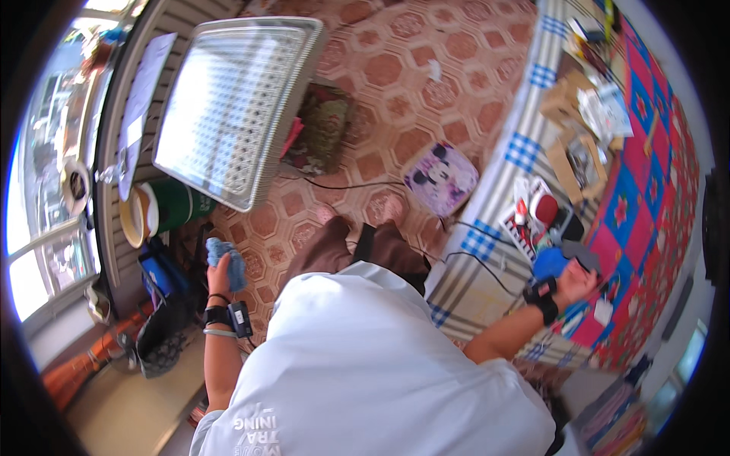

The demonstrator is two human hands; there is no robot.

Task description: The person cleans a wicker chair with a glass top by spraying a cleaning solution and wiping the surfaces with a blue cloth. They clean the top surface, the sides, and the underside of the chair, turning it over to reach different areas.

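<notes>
My left hand is closed around a blue cloth, which bunches above and beside the fingers over the tiled floor. On the right, my right hand is over the table with its fingers partly curled; beside it lie a round blue item and a grey one. Whether the fingers hold the grey item cannot be told. A red and white object and small items lie in a pile farther along the table. Both wrists wear black straps, the left with a small black box.
A large clear-topped storage bin stands at the upper left, near a green cylindrical container. A cartoon-printed stool and black cables lie across the floor. Opened cardboard boxes rest on the cloth-covered table.
</notes>
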